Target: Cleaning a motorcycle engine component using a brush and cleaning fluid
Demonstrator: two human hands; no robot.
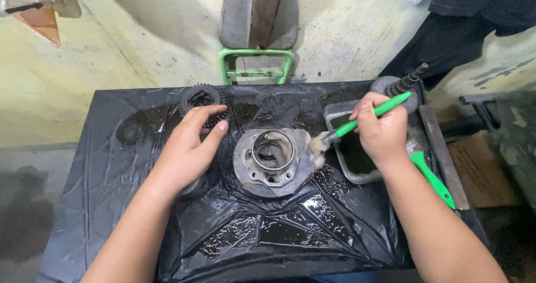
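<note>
A green-handled brush is gripped in the right hand, fingers curled tightly around the handle, and its foamy bristles are pressed against the right rim of a grey metal cylinder part. The cylinder part is set upright near the middle of the table, which is covered in wet black plastic sheeting. The left hand is laid just left of the cylinder part, fingers loosely bent and resting on a dark round part that is mostly hidden beneath the palm. A gear is seen just beyond its fingertips. Behind the right hand a grey tray of dark liquid is placed, with a second green handle lying beside the wrist and a geared shaft at the far corner.
</note>
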